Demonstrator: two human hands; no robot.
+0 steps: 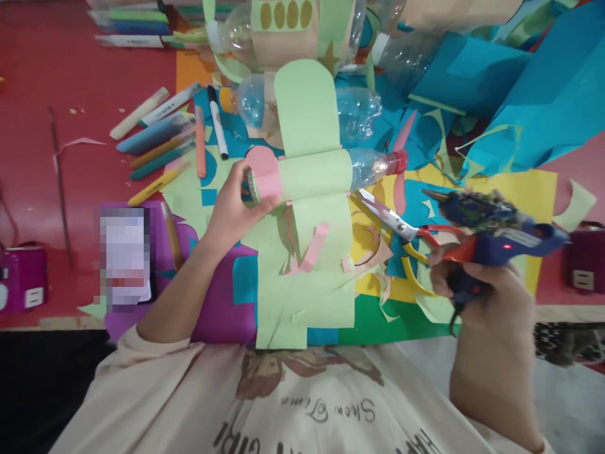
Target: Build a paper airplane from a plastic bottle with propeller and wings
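My left hand [236,208] grips the bottom end of a clear plastic bottle [371,169] that lies sideways, its red cap to the right. Light green paper [316,174] wraps the bottle, and a long rounded green strip [307,104] stretches away from it. A pink paper piece [265,170] sits at the held end, with my thumb at its lower edge. My right hand [486,284] is closed around a blue glue gun [501,243] with an orange trigger and a lit red light. The gun's nozzle points left, apart from the bottle.
Scissors [399,224] with red handles lie between the bottle and the glue gun. Markers [155,142] are spread at the left, above a phone [123,252]. More paper-wrapped bottles [234,31] lie at the back. Pink and green scraps [315,247] cover coloured sheets.
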